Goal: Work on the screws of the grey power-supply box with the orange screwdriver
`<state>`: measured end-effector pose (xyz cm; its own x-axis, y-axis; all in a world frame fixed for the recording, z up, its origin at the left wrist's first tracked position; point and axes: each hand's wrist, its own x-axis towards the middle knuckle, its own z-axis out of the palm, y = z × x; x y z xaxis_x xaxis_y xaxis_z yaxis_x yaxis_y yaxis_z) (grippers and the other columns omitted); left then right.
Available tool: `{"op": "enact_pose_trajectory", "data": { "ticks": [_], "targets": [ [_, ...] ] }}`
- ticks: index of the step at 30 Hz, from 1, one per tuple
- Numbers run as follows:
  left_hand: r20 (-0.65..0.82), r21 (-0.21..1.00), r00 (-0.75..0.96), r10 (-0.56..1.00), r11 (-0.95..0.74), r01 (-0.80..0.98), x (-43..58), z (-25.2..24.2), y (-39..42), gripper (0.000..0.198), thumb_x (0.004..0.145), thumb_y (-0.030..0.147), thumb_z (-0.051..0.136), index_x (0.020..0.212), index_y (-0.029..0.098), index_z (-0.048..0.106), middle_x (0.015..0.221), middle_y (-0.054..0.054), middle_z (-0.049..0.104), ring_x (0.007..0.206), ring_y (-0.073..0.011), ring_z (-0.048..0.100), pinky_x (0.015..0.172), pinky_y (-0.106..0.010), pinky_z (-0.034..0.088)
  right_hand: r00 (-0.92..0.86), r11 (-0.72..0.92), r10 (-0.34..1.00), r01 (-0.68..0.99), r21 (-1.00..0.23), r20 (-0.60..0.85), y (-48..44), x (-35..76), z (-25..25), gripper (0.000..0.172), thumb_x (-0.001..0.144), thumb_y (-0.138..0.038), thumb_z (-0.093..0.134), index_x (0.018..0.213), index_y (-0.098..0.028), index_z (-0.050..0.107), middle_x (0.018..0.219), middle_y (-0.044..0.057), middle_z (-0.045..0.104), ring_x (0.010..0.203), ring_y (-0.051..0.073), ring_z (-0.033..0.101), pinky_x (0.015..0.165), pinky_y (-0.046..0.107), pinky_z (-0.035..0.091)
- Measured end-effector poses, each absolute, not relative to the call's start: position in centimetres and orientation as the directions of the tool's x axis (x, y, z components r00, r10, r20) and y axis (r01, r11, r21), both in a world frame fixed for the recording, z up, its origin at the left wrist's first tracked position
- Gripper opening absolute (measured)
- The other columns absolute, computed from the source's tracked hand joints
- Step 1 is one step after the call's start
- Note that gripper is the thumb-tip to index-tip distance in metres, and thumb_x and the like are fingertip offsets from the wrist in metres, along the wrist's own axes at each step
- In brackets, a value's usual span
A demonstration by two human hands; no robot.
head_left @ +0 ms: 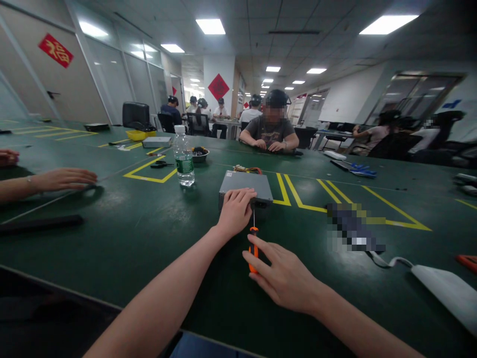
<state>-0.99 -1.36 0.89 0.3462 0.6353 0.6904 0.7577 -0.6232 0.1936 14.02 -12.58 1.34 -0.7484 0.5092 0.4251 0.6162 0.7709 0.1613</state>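
Observation:
A grey metal computer power supply [248,183] lies on the green table in front of me, a bundle of coloured wires [248,169] at its far side. Across its near left edge my left hand [237,209] is closed, fingers on the top face and the thumb side hidden. An orange and black screwdriver [253,251] is held between the fingertips of my right hand [278,271]. Its thin shaft points away from me to the near face of the power supply, by the socket. Whether the tip sits in a screw is too small to tell.
A water bottle [184,161] stands left of the power supply, near a metal bowl [200,155]. At right lie a pixelated dark device [350,226] with a cable and a white object [443,288]. Another person's hand [69,178] rests at left; a person [274,132] sits opposite.

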Motion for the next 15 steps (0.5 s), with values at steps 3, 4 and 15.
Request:
{"op": "enact_pose_trajectory", "data": {
  "ticks": [3,4,15],
  "targets": [
    [0.69,0.192,0.347,0.635,-0.624,0.758,-1.0,0.9,-1.4,0.034,0.081,0.011,0.045,0.111,0.025,0.052,0.123,0.001,0.055,0.117,-0.0158,0.043,0.1,-0.035,0.029,-0.784,0.804,0.433,0.559,0.201,0.445,-12.1,13.7,1.1,0.026,0.086,-0.03,0.045,0.104,-0.014,0.055,0.114,0.017,0.056,0.082,0.019,0.06,0.068,0.033,0.05],
    [0.689,0.194,0.349,0.635,-0.626,0.755,-1.0,0.9,-1.4,0.033,0.081,0.012,0.045,0.111,0.025,0.052,0.123,0.001,0.055,0.117,-0.0157,0.043,0.1,-0.035,0.029,-0.78,0.814,0.408,0.546,0.198,0.475,-11.9,13.7,1.0,0.024,0.086,-0.03,0.045,0.101,-0.014,0.055,0.111,0.017,0.057,0.08,0.018,0.06,0.067,0.033,0.049],
    [0.677,0.2,0.366,0.639,-0.638,0.743,-1.2,0.9,-1.4,0.033,0.082,0.014,0.044,0.113,0.024,0.05,0.125,0.0,0.053,0.119,-0.0159,0.042,0.101,-0.034,0.027,-0.668,0.801,0.502,0.598,-0.005,0.549,-12.9,14.6,1.3,0.032,0.087,-0.022,0.04,0.118,-0.017,0.049,0.126,0.017,0.044,0.104,0.021,0.053,0.079,0.033,0.049]
  ]
}}
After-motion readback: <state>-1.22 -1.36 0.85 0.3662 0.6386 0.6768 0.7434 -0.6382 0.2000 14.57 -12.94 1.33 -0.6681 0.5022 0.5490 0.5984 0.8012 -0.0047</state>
